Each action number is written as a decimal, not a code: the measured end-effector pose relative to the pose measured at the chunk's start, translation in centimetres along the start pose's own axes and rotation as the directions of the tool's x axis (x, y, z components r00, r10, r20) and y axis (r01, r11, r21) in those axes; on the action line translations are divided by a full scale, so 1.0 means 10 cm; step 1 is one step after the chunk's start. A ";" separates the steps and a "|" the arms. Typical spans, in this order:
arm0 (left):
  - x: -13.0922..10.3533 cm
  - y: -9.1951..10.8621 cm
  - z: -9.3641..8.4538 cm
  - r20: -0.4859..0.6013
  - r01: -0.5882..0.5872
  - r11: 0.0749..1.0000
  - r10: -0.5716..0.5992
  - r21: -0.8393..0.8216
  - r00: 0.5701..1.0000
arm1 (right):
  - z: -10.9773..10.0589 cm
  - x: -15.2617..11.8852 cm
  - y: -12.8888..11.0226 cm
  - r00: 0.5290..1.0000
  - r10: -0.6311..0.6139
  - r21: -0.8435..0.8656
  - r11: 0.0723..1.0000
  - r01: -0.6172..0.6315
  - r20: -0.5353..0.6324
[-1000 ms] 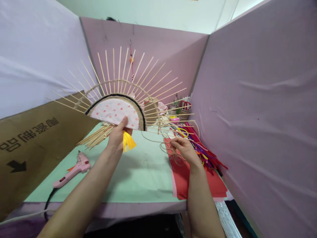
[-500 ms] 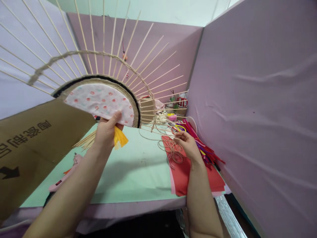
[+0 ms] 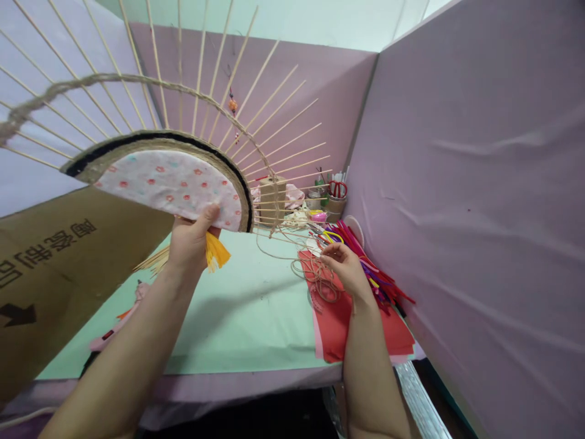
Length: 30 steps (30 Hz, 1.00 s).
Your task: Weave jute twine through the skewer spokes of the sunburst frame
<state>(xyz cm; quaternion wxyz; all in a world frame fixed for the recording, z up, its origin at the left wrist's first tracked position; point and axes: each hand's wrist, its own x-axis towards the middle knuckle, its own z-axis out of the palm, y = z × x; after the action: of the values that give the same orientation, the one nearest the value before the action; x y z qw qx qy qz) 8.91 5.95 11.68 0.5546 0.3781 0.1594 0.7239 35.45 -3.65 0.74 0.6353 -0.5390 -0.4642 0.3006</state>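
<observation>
My left hand (image 3: 192, 241) grips a half-round fan (image 3: 169, 183) near its straight lower edge, thumb on the flowered white cloth. Thin wooden sticks radiate from the fan's black-edged rim, and a band of braided twine weaves across them. A yellow tassel (image 3: 216, 251) hangs beside this hand. To the right, my right hand (image 3: 342, 262) is closed, fingertips pinched on a strand of twine (image 3: 299, 238) running from the fan's right end. The exact pinch point is hard to make out. Loose loops of twine (image 3: 320, 280) lie below on red sheets (image 3: 333, 332).
A cardboard box (image 3: 77, 262) stands at the left, near a pink glue gun (image 3: 123, 317). Pipe cleaners (image 3: 384, 280) and yellow-handled scissors (image 3: 333, 236) lie right. Behind are a twine spool (image 3: 273, 204) and red-handled scissors (image 3: 337, 189) in a cup. Pink partitions (image 3: 466, 183) enclose the green-topped table.
The fan has shifted left and tilted slightly in my left hand, its right-hand stick tips moving away from my right hand. My right hand has stayed almost in place.
</observation>
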 end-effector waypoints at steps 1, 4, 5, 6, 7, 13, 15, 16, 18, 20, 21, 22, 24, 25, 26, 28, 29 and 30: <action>0.00 -0.03 0.01 -0.001 -0.010 1.000 0.010 -0.007 1.000 | 0.00 0.00 -0.01 1.000 0.013 0.001 1.000 -0.013 0.013; -0.05 -0.11 0.10 -0.018 -0.008 0.998 0.007 -0.064 1.000 | 0.03 -0.01 -0.02 0.998 0.036 0.004 0.999 -0.036 0.060; -0.08 -0.14 0.15 -0.023 0.002 0.996 -0.004 -0.088 1.000 | 0.04 -0.01 -0.02 0.996 0.043 -0.002 0.999 -0.043 0.081; -0.11 -0.17 0.21 -0.031 0.019 0.993 -0.022 -0.115 0.999 | 0.06 -0.01 -0.01 0.993 0.051 -0.011 0.999 -0.050 0.110; -0.15 -0.20 0.27 -0.042 0.042 0.989 -0.049 -0.142 0.998 | 0.08 -0.01 0.00 0.988 0.060 -0.021 0.998 -0.057 0.142; -0.51 -0.41 0.58 -0.079 0.260 0.933 -0.288 -0.250 0.955 | 0.28 -0.04 0.07 0.940 0.068 0.050 0.995 -0.089 0.336; -0.65 -0.51 0.60 -0.083 0.314 0.916 -0.343 -0.249 0.936 | 0.35 -0.07 0.05 0.914 0.063 0.056 0.994 -0.093 0.402; -0.70 -0.56 0.60 -0.080 0.331 0.912 -0.359 -0.242 0.930 | 0.38 -0.09 0.03 0.900 0.056 0.041 0.996 -0.081 0.432; -0.78 -0.65 0.57 -0.070 0.343 0.915 -0.365 -0.211 0.929 | 0.41 -0.12 0.00 0.867 0.029 -0.007 1.000 -0.029 0.497; -0.80 -0.73 0.51 -0.066 0.329 0.928 -0.344 -0.172 0.937 | 0.43 -0.16 -0.03 0.819 0.005 -0.049 0.998 0.028 0.574; -0.79 -0.75 0.48 -0.066 0.313 0.937 -0.326 -0.156 0.943 | 0.43 -0.17 -0.04 0.784 0.003 -0.061 0.997 0.044 0.621; -0.77 -0.77 0.45 -0.069 0.294 0.945 -0.305 -0.142 0.950 | 0.44 -0.18 -0.04 0.744 0.009 -0.070 0.996 0.051 0.668; -0.71 -0.78 0.40 -0.074 0.257 0.959 -0.267 -0.120 0.961 | 0.45 -0.18 -0.02 0.678 0.037 -0.094 0.994 0.048 0.734; -0.68 -0.78 0.38 -0.072 0.244 0.963 -0.253 -0.113 0.965 | 0.46 -0.17 0.00 0.664 0.053 -0.113 0.992 0.047 0.746; -0.64 -0.76 0.37 -0.070 0.237 0.965 -0.245 -0.108 0.967 | 0.47 -0.15 0.02 0.670 0.065 -0.134 0.990 0.053 0.740; -0.56 -0.73 0.34 -0.065 0.230 0.967 -0.238 -0.114 0.969 | 0.46 -0.13 0.08 0.732 0.058 -0.185 0.978 0.094 0.679; -0.52 -0.71 0.33 -0.065 0.227 0.966 -0.236 -0.122 0.970 | 0.43 -0.14 0.10 0.776 0.040 -0.215 0.969 0.124 0.629; -0.48 -0.69 0.32 -0.066 0.224 0.966 -0.234 -0.131 0.970 | 0.40 -0.15 0.12 0.824 0.018 -0.253 0.955 0.153 0.567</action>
<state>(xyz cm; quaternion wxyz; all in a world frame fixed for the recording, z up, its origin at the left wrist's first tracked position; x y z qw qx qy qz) 16.43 3.17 7.58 0.6498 0.2928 0.1794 0.6781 31.36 -3.06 -0.84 0.3952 -0.4959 -0.6883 0.3522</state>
